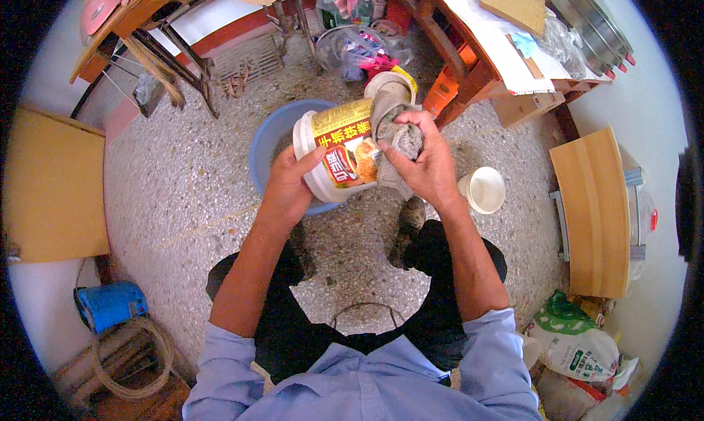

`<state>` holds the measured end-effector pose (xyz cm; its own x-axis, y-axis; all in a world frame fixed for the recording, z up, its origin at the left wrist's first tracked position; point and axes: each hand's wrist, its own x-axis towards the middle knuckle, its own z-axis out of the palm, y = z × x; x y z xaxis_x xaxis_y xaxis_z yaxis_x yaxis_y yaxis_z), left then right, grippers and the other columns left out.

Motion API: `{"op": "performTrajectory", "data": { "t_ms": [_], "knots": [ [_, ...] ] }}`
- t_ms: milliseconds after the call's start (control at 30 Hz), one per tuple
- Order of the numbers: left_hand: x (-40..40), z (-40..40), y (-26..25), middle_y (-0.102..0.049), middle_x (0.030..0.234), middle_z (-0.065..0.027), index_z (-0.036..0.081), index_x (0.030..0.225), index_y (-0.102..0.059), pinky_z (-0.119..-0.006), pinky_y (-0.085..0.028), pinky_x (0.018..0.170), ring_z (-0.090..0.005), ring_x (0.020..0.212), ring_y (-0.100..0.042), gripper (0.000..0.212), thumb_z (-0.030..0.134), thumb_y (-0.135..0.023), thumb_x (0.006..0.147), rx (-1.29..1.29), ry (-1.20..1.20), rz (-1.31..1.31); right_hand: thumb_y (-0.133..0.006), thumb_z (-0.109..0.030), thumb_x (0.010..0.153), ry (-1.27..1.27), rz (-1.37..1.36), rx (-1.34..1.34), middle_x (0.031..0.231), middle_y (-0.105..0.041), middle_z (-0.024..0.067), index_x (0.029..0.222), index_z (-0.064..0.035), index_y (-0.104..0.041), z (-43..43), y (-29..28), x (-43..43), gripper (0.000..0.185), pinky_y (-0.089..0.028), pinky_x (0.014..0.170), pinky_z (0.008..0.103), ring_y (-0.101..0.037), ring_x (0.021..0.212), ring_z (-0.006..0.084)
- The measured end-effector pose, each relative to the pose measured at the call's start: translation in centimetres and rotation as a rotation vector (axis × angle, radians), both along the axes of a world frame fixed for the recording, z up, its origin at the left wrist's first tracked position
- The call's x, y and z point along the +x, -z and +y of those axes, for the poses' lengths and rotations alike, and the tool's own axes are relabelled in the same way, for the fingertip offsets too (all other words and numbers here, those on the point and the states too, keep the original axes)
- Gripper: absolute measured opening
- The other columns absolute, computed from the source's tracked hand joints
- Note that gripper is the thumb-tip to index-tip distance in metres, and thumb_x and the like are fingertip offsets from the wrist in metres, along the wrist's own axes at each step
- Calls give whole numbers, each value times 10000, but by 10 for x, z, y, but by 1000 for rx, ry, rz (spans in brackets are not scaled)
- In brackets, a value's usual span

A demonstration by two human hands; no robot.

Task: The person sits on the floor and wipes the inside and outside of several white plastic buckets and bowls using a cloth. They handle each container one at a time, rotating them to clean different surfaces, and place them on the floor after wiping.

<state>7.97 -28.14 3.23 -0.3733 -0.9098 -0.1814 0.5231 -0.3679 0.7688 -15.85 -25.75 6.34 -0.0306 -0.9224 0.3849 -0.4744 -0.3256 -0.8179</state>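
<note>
Between my hands is a white plastic tub with a printed label, tipped on its side above a blue basin on the floor. My left hand grips the tub's ribbed end, thumb on top. A grey cloth is bunched in my right hand and pressed against the other end of the tub. Part of the basin and its contents are hidden behind the tub. A second pale tub shows just beyond the cloth. On the floor to the right stands a small white tub.
Ahead lie plastic bags near a wooden table holding stacked metal steamers. A wooden stool and a printed sack line the right side. To the left are a blue machine, a coiled hose and a cardboard panel.
</note>
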Motion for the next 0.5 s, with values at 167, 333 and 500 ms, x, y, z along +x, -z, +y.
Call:
{"op": "performTrajectory", "data": {
  "t_ms": [167,333,500],
  "knots": [
    [-6,12,-11,-694,1211,-120,-13,1331,-567,-393,-543,969,-212,1091,-679,415,125,-668,953,-126,6,-253,-816,-121,819,9,199,-69,1056,-647,142,1114,-55,-610,-2,11,4,366,-526,844,374,-661,964,285],
    [-15,33,-5,-716,1095,-72,9,1217,-636,-346,-539,894,-159,991,-666,348,176,-714,922,-415,210,-761,-785,-172,843,3,263,-89,1036,-644,153,1117,-52,-621,-2,12,15,341,-521,829,402,-650,958,342],
    [-18,47,-11,-690,962,-59,-4,1135,-647,-331,-516,797,-132,872,-622,253,94,-701,909,-497,404,-718,-702,-353,921,-9,8,73,1084,-657,218,1095,-18,-644,-26,24,6,382,-504,916,437,-642,1047,408]
  ]
}}
